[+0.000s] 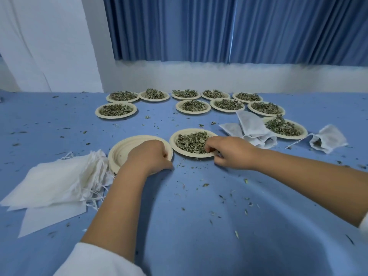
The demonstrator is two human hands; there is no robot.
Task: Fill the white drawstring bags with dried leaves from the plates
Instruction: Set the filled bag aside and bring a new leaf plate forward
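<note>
1. Left hand [148, 154] lies on the empty plate [123, 148] with its fingers curled at the right rim. Whether they grip the rim I cannot tell.
2. Just left of that plate is a stack of flat white drawstring bags [53, 182], fanned out on the blue surface [199, 216], strings pointing toward the plate.
3. Right hand [229, 152] reaches into the near plate [180, 151]. Its fingers are curled down into the dried leaves [191, 141], pinching a clump of them. Leaf crumbs are scattered over the surface around both hands.
4. Further right is a heap of filled bags [253, 126], overlapping the left rim of the right-hand plate [298, 135], which is loaded with leaves.
5. One lone bag [328, 140] lies apart, right of that plate — its mouth faces left with leaf visible inside, and its string trails toward the plate.
6. At the far edge are nine leaf plates [116, 115] in two loose rows, each heaped.
7. Behind them hangs a blue curtain [199, 26] above a white wall.
</note>
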